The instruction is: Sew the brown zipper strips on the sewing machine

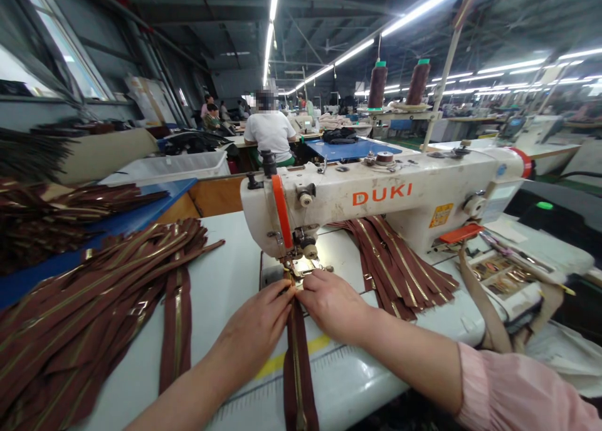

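Note:
A brown zipper [297,368] with metal teeth runs from the needle area of the white sewing machine [329,192] down over the table's front edge. My left hand [261,324] pinches its upper end from the left, just below the presser foot. From the right, my right hand [332,302] closes its fingers on the same end, and the fingertips of both hands nearly meet. A small orange piece shows between them. The machine's lamp lights the metal plate behind my fingers.
Many brown zippers [132,299] are heaped at the left, and more zippers [399,261] fan out under the machine arm. At the right sits a tray [503,274] of small metal parts. A person in white [270,133] sits farther back.

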The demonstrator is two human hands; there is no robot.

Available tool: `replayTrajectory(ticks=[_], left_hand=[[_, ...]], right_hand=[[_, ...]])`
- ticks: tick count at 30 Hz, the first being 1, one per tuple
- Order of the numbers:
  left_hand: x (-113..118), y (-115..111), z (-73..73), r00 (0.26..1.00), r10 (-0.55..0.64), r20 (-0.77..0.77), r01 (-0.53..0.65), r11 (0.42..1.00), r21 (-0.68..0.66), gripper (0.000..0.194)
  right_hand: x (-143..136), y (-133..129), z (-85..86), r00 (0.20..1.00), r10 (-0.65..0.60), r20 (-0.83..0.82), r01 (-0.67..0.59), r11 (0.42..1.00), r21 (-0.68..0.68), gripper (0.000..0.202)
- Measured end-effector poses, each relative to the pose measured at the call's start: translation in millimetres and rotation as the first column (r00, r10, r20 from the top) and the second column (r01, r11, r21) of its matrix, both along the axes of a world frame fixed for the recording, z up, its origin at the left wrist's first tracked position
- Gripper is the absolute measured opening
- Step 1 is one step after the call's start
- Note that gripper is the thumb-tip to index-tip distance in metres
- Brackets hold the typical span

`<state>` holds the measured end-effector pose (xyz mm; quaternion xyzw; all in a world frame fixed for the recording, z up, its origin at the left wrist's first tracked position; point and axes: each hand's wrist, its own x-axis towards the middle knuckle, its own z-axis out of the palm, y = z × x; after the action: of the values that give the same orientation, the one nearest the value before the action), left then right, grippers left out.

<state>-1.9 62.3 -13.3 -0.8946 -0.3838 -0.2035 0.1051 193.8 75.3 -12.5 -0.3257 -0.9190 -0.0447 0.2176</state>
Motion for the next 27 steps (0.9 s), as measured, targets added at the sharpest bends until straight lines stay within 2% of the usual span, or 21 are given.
replayTrajectory(ticks=[10, 21, 24, 27], left_hand=[[1, 1, 0.0, 1.0, -0.007, 0.014, 0.007, 1.0, -0.022, 0.038], [4, 0, 0.9, 0.998, 0.059, -0.002, -0.059, 0.996, -0.067, 0.04], [6, -14, 3.3, 0.998, 0.05, -0.024, -0.051, 0.998, -0.035, 0.039], [8, -43, 4.8, 0.998, -0.021, -0.059, 0.025, 0.998, 0.056, 0.036]], right_hand=[[0, 2, 1.1, 1.0, 0.001, 0.009, -0.001, 1.0, -0.025, 0.015], [0, 3, 4.8, 0.999, -0.043, 0.005, 0.043, 0.996, -0.077, 0.018], [2, -4, 8.6, 0.999, -0.049, -0.014, 0.047, 0.993, -0.112, 0.018], [7, -22, 9.7, 0.995, -0.052, -0.085, 0.035, 0.982, -0.187, 0.018]])
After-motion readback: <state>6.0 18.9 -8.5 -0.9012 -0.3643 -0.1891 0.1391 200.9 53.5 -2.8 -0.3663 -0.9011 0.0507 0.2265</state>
